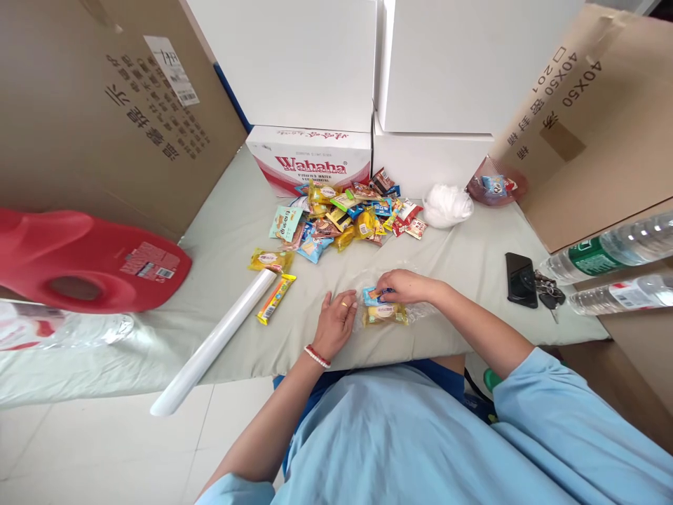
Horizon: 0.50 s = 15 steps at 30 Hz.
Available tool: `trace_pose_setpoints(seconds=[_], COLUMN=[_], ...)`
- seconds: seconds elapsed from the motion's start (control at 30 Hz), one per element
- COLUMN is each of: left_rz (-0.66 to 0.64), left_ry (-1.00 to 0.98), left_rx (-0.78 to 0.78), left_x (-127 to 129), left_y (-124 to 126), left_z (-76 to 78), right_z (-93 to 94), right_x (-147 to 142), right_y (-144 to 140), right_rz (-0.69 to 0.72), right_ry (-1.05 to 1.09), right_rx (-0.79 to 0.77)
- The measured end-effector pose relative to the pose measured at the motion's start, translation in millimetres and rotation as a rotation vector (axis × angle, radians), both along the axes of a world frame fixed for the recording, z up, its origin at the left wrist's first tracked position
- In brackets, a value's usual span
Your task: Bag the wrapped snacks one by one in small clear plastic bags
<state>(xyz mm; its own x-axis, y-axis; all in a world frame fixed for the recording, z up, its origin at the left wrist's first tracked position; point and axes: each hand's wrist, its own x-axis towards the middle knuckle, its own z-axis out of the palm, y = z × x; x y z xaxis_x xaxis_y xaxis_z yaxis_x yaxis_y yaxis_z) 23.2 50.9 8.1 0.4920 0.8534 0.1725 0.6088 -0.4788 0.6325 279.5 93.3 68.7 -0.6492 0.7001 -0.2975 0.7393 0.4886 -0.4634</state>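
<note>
A sheet or bag of clear plastic point(425, 311) lies on the cloth-covered table in front of me. On it sits a yellow snack packet point(386, 314), with a small blue snack packet point(371, 296) just beyond. My right hand point(407, 286) reaches in from the right, its fingers closed on the blue packet. My left hand point(336, 324) rests at the plastic's left edge, fingers stretched out and holding nothing. To its left lie a yellow snack bar point(276, 299) and another yellow packet point(270, 260), with a white plastic roll point(215, 340) beside them.
Mixed snack packets point(341, 216) are heaped before a Wahaha box point(310, 158). A white plastic bundle point(448, 205) and a reddish bowl point(488, 184) stand right. Farther right are a phone point(521, 279), keys point(549, 293) and bottles point(615, 249). A red jug point(120, 263) is left.
</note>
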Motion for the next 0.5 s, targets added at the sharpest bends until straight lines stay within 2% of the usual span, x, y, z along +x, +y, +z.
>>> trace_pose_setpoints(seconds=[0.1, 0.17, 0.3, 0.43, 0.5], left_rz=[0.002, -0.001, -0.004, -0.003, -0.014], left_ry=[-0.010, -0.021, -0.070, -0.093, -0.090], left_rx=[-0.004, -0.002, 0.018, 0.049, 0.059], left_x=[0.7, 1.2, 0.6, -0.8, -0.7], left_y=[-1.5, -2.7, -4.8, -7.2, -8.7], left_z=[-1.5, -1.8, -2.0, -2.6, -2.3], right_z=[1.1, 2.0, 2.9, 6.7, 10.7], right_x=[2.4, 5.5, 11.9, 13.8, 13.5], right_y=[-3.5, -4.2, -1.8, -0.4, -0.8], right_rz=[0.015, 0.083, 0.131, 0.053, -0.119], right_ry=[0.004, 0.045, 0.129, 0.170, 0.147], right_rx=[0.035, 0.043, -0.029, -0.062, 0.041])
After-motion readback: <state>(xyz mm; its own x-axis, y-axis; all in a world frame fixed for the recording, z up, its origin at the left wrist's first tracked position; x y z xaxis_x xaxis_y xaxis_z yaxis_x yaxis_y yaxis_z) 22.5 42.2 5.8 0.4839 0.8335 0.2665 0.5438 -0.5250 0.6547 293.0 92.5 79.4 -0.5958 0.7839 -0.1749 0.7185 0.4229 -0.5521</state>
